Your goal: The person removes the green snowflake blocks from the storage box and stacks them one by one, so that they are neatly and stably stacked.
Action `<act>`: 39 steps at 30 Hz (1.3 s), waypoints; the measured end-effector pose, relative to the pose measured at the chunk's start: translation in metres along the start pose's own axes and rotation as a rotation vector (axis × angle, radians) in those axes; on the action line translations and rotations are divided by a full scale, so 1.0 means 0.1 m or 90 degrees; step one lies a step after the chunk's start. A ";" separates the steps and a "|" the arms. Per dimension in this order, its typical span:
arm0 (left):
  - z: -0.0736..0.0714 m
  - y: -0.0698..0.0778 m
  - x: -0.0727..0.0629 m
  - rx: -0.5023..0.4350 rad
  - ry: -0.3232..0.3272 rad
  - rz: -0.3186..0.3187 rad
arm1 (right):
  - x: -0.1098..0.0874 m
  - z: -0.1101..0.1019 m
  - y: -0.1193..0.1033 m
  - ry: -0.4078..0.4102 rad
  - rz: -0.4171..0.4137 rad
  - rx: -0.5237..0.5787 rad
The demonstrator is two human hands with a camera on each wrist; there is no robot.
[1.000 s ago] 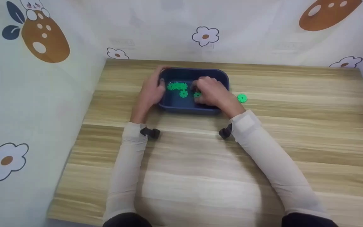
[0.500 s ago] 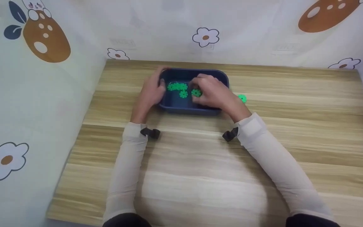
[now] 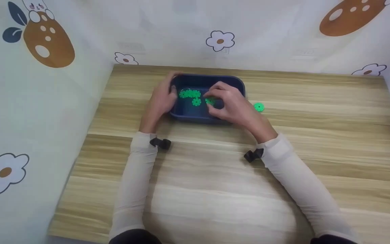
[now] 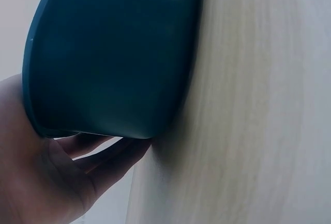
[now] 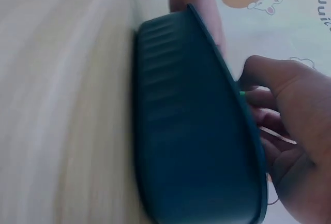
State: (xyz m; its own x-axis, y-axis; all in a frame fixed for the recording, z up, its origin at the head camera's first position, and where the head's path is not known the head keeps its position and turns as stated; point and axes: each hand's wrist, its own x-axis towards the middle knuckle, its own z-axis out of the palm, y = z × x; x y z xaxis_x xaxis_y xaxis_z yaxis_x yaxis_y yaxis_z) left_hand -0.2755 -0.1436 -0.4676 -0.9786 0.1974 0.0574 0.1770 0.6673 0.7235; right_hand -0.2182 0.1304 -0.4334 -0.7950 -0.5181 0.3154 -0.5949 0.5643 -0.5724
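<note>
Left hand (image 3: 163, 96) grips blue rectangular bin (image 3: 198, 118); right hand (image 3: 230, 103) pinches green notched disc (image 3: 209, 101). Further green discs (image 3: 196, 101) between hands; single disc (image 3: 259, 107) on desk (image 3: 198, 183), right of right hand.

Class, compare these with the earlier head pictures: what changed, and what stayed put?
The right hand drew slightly back and rightward, a notched green disc between its fingers as before. The left hand still grips the blue tub; the loose green disc stayed right of it.

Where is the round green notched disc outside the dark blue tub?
In the head view, the green disc lies on the wood-grain table, just right of the tub, near the right hand.
</note>
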 end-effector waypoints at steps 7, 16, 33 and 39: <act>0.00 0.00 0.00 -0.002 -0.005 0.001 | -0.16 -0.03 0.10 0.075 -0.046 0.033; 0.01 0.00 -0.01 0.008 -0.005 -0.003 | -0.45 -0.12 0.26 0.120 -0.071 0.044; 0.00 0.00 -0.01 -0.005 -0.001 0.006 | -0.82 -0.34 0.47 0.168 -0.062 0.001; 0.00 0.00 -0.02 -0.005 -0.008 -0.007 | -0.86 -0.44 0.53 0.156 -0.025 0.010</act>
State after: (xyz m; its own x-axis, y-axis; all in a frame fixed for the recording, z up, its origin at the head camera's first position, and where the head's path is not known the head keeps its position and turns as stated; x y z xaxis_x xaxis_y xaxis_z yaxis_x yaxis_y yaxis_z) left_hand -0.2741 -0.1445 -0.4679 -0.9792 0.1987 0.0412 0.1654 0.6640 0.7292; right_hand -0.1871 0.2330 -0.4580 -0.7771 -0.3672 0.5111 -0.6259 0.5355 -0.5670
